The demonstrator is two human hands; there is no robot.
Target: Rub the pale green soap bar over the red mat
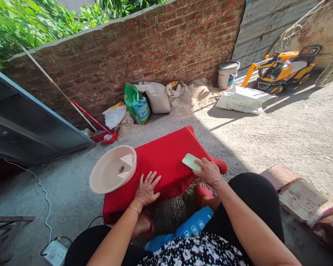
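A red cloth (166, 159) covers a low surface in front of my knees. My left hand (147, 188) lies flat on its near edge with fingers spread, just right of a pale pink basin (104, 168). The basin holds a small dark clump (121, 169), too small to name, and bright reflections show in it. My right hand (208, 170) is closed on the lower right end of a light green smartphone (191, 162), over the right part of the cloth. The thumb is partly hidden.
A brick wall (155, 48) runs behind several sacks (157, 98). A red dustpan (110, 137) stands left, a bucket (228, 75) and a toy excavator (285, 74) at right. A white cable (46, 195) leads to a power strip (55, 253). Bricks (302, 197) lie right.
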